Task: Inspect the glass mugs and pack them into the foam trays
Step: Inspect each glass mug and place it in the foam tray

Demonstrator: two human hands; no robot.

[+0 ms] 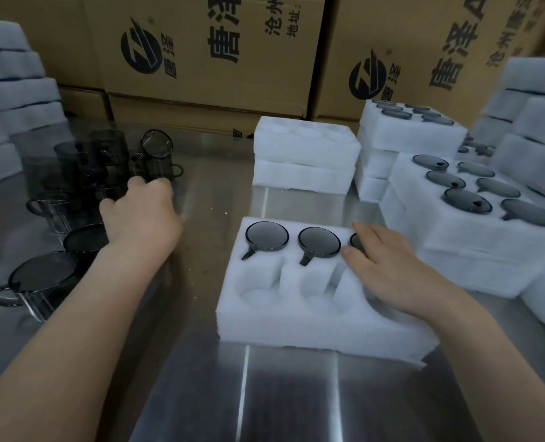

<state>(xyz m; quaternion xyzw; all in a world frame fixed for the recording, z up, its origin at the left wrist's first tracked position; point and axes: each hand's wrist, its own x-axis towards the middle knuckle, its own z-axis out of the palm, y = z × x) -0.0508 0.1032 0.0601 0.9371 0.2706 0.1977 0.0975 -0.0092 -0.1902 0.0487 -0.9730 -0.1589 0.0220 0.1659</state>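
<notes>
A white foam tray (296,317) lies in front of me on the steel table. Its far row holds two smoky glass mugs (267,236) (319,241), and a third mug (355,241) sits mostly under my right hand (389,266). That hand rests on the third mug with fingers straight. The three near pockets hold nothing. To the left stands a cluster of several loose mugs (73,173). My left hand (143,212) reaches into the cluster, and its fingers curl round the base of a tilted mug (157,154). The view there is blurred.
Filled foam trays (456,218) (415,129) are stacked at the right, and an unfilled stack (306,161) stands behind my tray. More foam piles (9,100) rise at far left and far right. Cardboard boxes (207,59) wall off the back.
</notes>
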